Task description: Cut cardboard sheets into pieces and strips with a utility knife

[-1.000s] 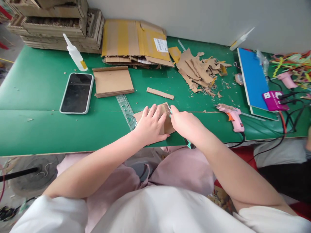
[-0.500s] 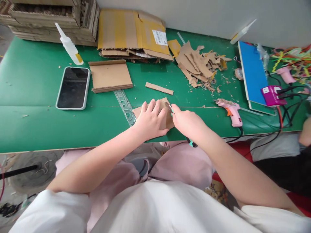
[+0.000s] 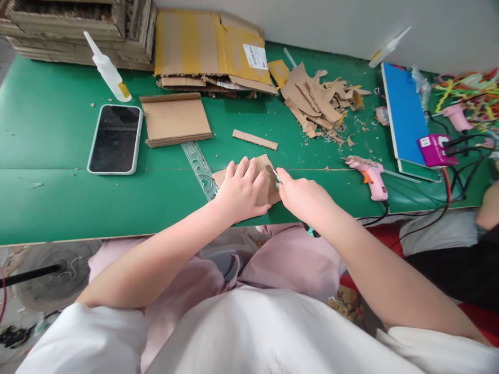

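Observation:
Fingers spread, my left hand (image 3: 242,192) lies flat on a piece of cardboard (image 3: 273,193) near the table's front edge. My right hand (image 3: 306,197) is closed around a utility knife (image 3: 311,230) with a black and green handle. Its blade points up and left over the cardboard's right part; whether it cuts into the surface I cannot tell. A clear stencil ruler (image 3: 198,169) sticks out at the left, partly hidden near my left hand. Beyond my hands lies a narrow cardboard strip (image 3: 255,139).
Behind are a stack of cardboard sheets (image 3: 177,118), a phone (image 3: 116,139), a glue bottle (image 3: 107,70), a flattened taped box (image 3: 191,44) and torn scraps (image 3: 312,98). At right lie a pink glue gun (image 3: 370,175), cords and a purple power block (image 3: 436,149). Another person's arm (image 3: 490,205) shows far right.
My right hand and the knife have shifted slightly toward me and to the right over the cardboard. My left hand stays flat on it. The whole view has shifted a little.

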The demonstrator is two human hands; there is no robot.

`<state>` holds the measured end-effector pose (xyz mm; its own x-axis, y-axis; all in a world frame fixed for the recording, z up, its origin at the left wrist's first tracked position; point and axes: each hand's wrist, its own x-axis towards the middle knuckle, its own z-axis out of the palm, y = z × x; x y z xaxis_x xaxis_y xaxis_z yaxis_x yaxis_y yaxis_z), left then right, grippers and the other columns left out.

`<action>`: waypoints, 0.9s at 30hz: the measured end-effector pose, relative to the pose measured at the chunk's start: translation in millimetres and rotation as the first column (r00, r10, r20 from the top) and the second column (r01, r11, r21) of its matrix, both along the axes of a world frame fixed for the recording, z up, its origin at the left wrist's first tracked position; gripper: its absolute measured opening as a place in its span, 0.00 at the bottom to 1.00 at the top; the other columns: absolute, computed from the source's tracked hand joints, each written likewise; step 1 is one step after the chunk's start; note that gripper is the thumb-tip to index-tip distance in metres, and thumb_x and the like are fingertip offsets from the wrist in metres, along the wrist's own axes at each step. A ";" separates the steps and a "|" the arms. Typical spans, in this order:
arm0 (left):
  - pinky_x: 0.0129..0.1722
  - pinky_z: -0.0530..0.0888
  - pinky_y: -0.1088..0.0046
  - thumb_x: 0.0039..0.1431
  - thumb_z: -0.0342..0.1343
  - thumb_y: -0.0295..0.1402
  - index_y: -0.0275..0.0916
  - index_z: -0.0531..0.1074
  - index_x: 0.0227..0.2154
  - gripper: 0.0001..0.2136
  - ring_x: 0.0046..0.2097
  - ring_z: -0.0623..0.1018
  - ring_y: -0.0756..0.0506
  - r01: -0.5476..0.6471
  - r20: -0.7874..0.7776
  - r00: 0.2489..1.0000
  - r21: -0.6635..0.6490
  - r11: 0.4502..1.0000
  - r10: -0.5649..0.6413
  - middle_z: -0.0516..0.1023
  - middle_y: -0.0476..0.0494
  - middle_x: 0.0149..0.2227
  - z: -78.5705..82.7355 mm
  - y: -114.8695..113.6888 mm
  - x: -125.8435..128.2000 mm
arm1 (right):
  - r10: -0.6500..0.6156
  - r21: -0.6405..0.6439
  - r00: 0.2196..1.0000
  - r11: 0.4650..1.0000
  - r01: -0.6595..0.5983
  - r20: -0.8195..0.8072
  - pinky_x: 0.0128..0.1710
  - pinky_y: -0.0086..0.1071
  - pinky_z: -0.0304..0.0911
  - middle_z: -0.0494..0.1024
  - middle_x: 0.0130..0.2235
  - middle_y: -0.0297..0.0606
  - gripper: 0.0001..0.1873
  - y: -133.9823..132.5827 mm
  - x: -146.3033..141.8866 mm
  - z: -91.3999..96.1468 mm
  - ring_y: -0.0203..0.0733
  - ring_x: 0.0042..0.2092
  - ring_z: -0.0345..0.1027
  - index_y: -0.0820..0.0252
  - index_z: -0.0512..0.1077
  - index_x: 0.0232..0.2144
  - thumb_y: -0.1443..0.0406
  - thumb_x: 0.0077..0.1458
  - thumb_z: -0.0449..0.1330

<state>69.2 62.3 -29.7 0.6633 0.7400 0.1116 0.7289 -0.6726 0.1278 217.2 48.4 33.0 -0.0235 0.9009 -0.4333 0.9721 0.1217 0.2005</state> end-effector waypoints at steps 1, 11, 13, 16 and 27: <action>0.56 0.58 0.43 0.53 0.51 0.50 0.29 0.62 0.55 0.33 0.62 0.59 0.24 0.001 -0.002 1.000 -0.002 1.000 -0.001 0.58 0.21 0.61 0.3 -0.1 0.1 | 0.003 -0.004 1.000 1.000 -0.003 0.007 0.33 0.38 0.65 0.79 0.36 0.55 0.26 -1.1 0.4 0.3 0.55 0.38 0.75 0.67 0.54 0.61 0.65 0.62 0.41; 0.57 0.57 0.43 0.54 0.50 0.50 0.29 0.60 0.56 0.33 0.63 0.57 0.26 -0.011 -0.028 1.000 -0.027 1.000 0.011 0.56 0.22 0.62 3.1 -0.3 0.1 | 0.034 -0.029 0.998 0.999 -0.032 0.050 0.33 0.38 0.66 0.79 0.36 0.54 0.27 -10.2 3.9 2.3 0.54 0.38 0.75 0.67 0.53 0.61 0.65 0.62 0.41; 0.57 0.57 0.44 0.54 0.50 0.51 0.30 0.61 0.56 0.33 0.63 0.57 0.26 -0.013 -0.027 1.000 -0.024 1.000 0.012 0.56 0.23 0.62 3.0 -0.4 0.2 | 0.040 -0.026 0.998 0.999 -0.038 0.057 0.33 0.38 0.66 0.79 0.35 0.54 0.27 -11.9 4.7 2.5 0.54 0.37 0.76 0.67 0.53 0.61 0.65 0.62 0.41; 0.57 0.57 0.44 0.53 0.50 0.50 0.29 0.62 0.54 0.32 0.62 0.58 0.26 -0.012 -0.015 1.000 -0.023 1.000 0.012 0.57 0.22 0.62 3.3 -0.5 0.6 | 0.047 -0.032 0.997 0.998 -0.045 0.063 0.32 0.38 0.66 0.79 0.34 0.53 0.27 -14.7 6.1 3.4 0.54 0.37 0.76 0.67 0.53 0.61 0.64 0.62 0.40; 0.57 0.57 0.44 0.53 0.52 0.50 0.31 0.63 0.53 0.31 0.62 0.58 0.26 -0.020 0.005 1.000 -0.030 0.999 0.020 0.57 0.23 0.62 3.8 -0.6 0.8 | 0.041 -0.071 0.996 0.997 -0.035 0.078 0.32 0.36 0.65 0.79 0.35 0.54 0.27 -24.3 11.1 5.0 0.52 0.35 0.76 0.69 0.51 0.62 0.65 0.62 0.40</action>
